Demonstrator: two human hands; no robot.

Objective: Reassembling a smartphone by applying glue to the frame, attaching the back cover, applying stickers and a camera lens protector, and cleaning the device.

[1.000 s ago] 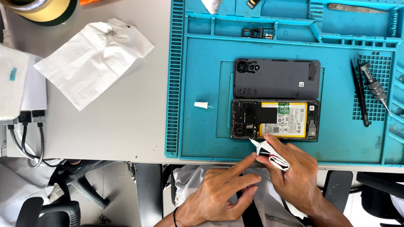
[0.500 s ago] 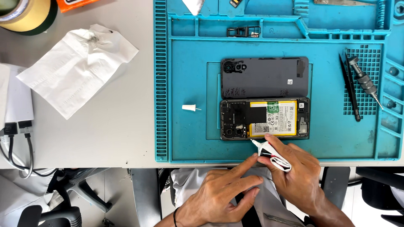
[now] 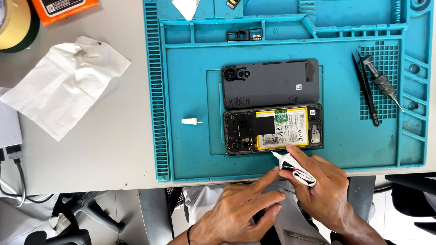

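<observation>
An opened phone [image 3: 272,129] lies on the blue work mat [image 3: 190,90], its yellow-labelled battery showing. Its dark back cover [image 3: 270,84] lies just above it. My right hand [image 3: 320,188] grips a small white glue tube [image 3: 293,167], the nozzle tip touching the phone's lower edge. My left hand [image 3: 240,204] rests below the mat's front edge, its forefinger stretched out and touching the tube. A white tube cap [image 3: 190,121] lies on the mat left of the phone.
Black tweezers [image 3: 365,88] and a small screwdriver [image 3: 381,81] lie at the mat's right. A crumpled white tissue [image 3: 63,93] sits on the grey table, a tape roll [image 3: 16,22] and orange packet [image 3: 63,9] at top left. Cables hang at left.
The view has shifted, so the mat and phone now sit further left in the frame. Both hands stay at the phone's lower edge with the tube.
</observation>
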